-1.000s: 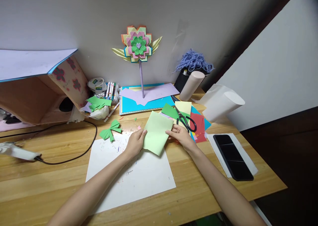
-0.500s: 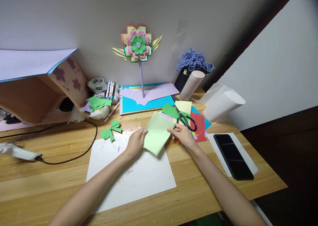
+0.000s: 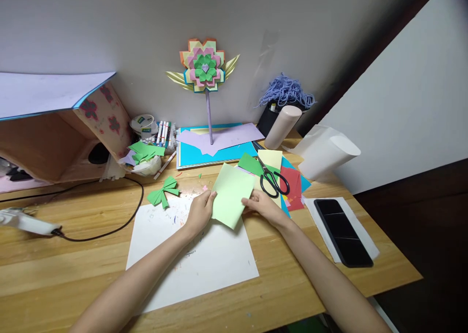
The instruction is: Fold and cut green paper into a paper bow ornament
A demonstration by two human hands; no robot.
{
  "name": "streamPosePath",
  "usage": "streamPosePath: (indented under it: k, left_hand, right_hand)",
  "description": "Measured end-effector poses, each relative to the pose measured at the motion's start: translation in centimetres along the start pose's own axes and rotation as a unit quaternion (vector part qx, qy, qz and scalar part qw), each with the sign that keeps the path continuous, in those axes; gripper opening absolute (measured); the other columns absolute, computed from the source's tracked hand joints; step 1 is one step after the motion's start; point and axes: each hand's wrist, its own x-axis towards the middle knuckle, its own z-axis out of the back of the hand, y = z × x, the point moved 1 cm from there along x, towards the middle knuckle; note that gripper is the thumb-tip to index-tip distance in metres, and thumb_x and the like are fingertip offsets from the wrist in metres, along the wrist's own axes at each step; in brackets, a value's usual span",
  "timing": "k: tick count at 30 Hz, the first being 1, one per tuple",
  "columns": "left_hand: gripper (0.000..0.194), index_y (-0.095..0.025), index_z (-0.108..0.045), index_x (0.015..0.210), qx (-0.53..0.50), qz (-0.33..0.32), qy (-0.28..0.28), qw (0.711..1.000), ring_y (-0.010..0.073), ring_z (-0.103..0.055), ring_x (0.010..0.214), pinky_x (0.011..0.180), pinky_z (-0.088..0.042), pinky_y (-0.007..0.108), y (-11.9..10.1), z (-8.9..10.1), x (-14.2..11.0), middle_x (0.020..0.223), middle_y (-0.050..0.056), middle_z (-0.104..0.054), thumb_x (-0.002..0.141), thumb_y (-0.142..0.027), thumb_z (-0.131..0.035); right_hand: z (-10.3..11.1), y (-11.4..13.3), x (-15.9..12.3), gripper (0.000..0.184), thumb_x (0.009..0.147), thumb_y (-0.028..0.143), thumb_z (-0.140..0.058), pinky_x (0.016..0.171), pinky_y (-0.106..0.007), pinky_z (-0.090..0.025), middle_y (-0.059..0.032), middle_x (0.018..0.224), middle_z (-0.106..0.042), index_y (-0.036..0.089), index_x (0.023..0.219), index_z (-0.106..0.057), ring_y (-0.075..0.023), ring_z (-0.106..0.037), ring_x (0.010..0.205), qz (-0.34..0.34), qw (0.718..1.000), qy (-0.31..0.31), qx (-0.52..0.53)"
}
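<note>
Between my two hands is a pale green sheet of paper (image 3: pixel 231 194), which looks folded and is tilted above the table. My left hand (image 3: pixel 200 210) pinches its left edge, thumb on top. At its right edge, my right hand (image 3: pixel 265 206) grips it lower down, thumb on the near face and fingers behind. Beneath lies a white sheet (image 3: pixel 197 269) flecked with small coloured marks. A green paper bow (image 3: pixel 164 192) rests to the left of my left hand. Beyond my right hand, black-handled scissors (image 3: pixel 272 179) lie on coloured paper scraps (image 3: pixel 292 186).
A layered paper flower (image 3: pixel 204 67) stands at the back on blue and purple sheets. To the right are a phone (image 3: pixel 341 233), a paper roll (image 3: pixel 331 152) and a pink cylinder (image 3: pixel 283 127). At left are a cardboard box (image 3: pixel 106 118), markers (image 3: pixel 163 133) and a corded glue gun (image 3: pixel 29 223).
My right hand has shifted left and slightly down along the green paper's right edge. The paper now looks narrower and turned a little. My left hand has hardly moved.
</note>
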Motion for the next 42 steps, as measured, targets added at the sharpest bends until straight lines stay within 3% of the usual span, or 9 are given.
streamPosePath:
  k: [2,7,11,15,20,27,32,38,42]
  left_hand:
    - [0.037,-0.019,-0.035,0.059,-0.013,0.006,-0.005,1.000,0.0124,-0.037,0.054,0.053,-0.027,0.024,0.0,-0.1,0.0,0.055,-0.003,-0.040,0.088,-0.042,-0.034]
    - [0.038,-0.019,-0.033,0.058,-0.013,0.010,-0.014,1.000,0.0122,-0.036,0.052,0.052,-0.025,0.024,-0.1,-0.1,-0.1,0.052,-0.003,-0.038,0.087,-0.042,-0.035]
    - [0.038,-0.019,-0.039,0.059,-0.042,0.023,-0.014,0.999,0.0125,-0.037,0.051,0.050,-0.026,0.024,0.0,-0.1,-0.1,0.052,-0.003,-0.040,0.088,-0.043,-0.034]
    - [0.037,-0.019,-0.041,0.058,-0.051,0.019,-0.022,0.998,0.0122,-0.038,0.051,0.049,-0.026,0.023,0.1,-0.1,-0.1,0.051,-0.003,-0.042,0.087,-0.043,-0.037]
    - [0.037,-0.018,-0.043,0.059,-0.085,0.027,-0.030,0.996,0.0123,-0.040,0.052,0.051,-0.030,0.023,-0.3,0.1,0.0,0.050,-0.003,-0.042,0.087,-0.042,-0.037]
    - [0.037,-0.018,-0.043,0.059,-0.102,0.033,-0.046,0.993,0.0140,-0.044,0.057,0.058,-0.033,0.023,-0.5,0.1,0.1,0.053,-0.003,-0.042,0.086,-0.043,-0.038]
    - [0.037,-0.019,-0.040,0.059,-0.101,0.038,-0.052,0.993,0.0140,-0.041,0.056,0.057,-0.031,0.023,-0.5,0.2,0.0,0.053,-0.003,-0.041,0.086,-0.043,-0.037]
    - [0.036,-0.019,-0.038,0.057,-0.094,0.024,-0.079,0.992,0.0130,-0.037,0.056,0.055,-0.029,0.023,-0.4,0.2,0.0,0.054,-0.003,-0.039,0.086,-0.041,-0.039]
    - [0.035,-0.019,-0.040,0.059,-0.093,0.022,-0.082,0.992,0.0129,-0.038,0.057,0.055,-0.030,0.023,-0.4,0.2,0.1,0.056,-0.003,-0.042,0.087,-0.040,-0.038]
  right_hand:
    - [-0.5,-0.4,0.0,0.038,0.064,0.043,-0.073,0.060,-0.024,-0.054,-0.0069,0.082,-0.070,0.012,0.085,-0.064,-0.0133,-0.065,0.062,-0.029,0.999,0.012,-0.016]
    - [-1.2,-1.0,0.2,0.040,0.067,0.051,-0.067,0.048,-0.020,-0.050,-0.0055,0.062,-0.068,0.012,0.065,-0.060,-0.0098,-0.059,0.046,-0.024,0.998,-0.061,-0.024]
    - [-1.6,-1.1,0.0,0.038,0.069,0.049,-0.066,0.053,-0.022,-0.051,-0.0064,0.069,-0.069,0.011,0.074,-0.062,-0.0120,-0.062,0.053,-0.033,0.999,-0.008,-0.039]
    - [-1.7,-1.2,-0.1,0.043,0.071,0.053,-0.062,0.047,-0.021,-0.048,-0.0051,0.061,-0.067,0.010,0.070,-0.061,-0.0117,-0.061,0.047,-0.039,0.997,-0.020,-0.056]
    - [-2.0,-1.1,-0.3,0.039,0.072,0.047,-0.064,0.054,-0.021,-0.049,-0.0072,0.067,-0.069,0.009,0.079,-0.063,-0.0140,-0.066,0.057,-0.053,0.996,0.044,-0.053]
    - [-2.4,-0.8,-0.7,0.033,0.076,0.042,-0.062,0.057,-0.019,-0.049,-0.0070,0.065,-0.070,0.011,0.084,-0.061,-0.0118,-0.065,0.058,-0.063,0.995,0.070,-0.043]
    - [-2.4,-1.2,-0.5,0.036,0.080,0.047,-0.055,0.047,-0.019,-0.047,-0.0077,0.061,-0.069,0.011,0.074,-0.056,-0.0099,-0.061,0.046,-0.077,0.995,0.048,-0.047]
    - [-2.5,-1.3,-0.6,0.032,0.072,0.039,-0.066,0.057,-0.023,-0.052,-0.0117,0.076,-0.072,0.009,0.082,-0.061,-0.0124,-0.065,0.058,-0.070,0.991,0.104,-0.054]
    - [-2.5,-1.7,-0.6,0.041,0.076,0.048,-0.059,0.057,-0.025,-0.053,-0.0145,0.074,-0.071,0.007,0.078,-0.061,-0.0148,-0.067,0.059,-0.097,0.988,0.109,-0.042]
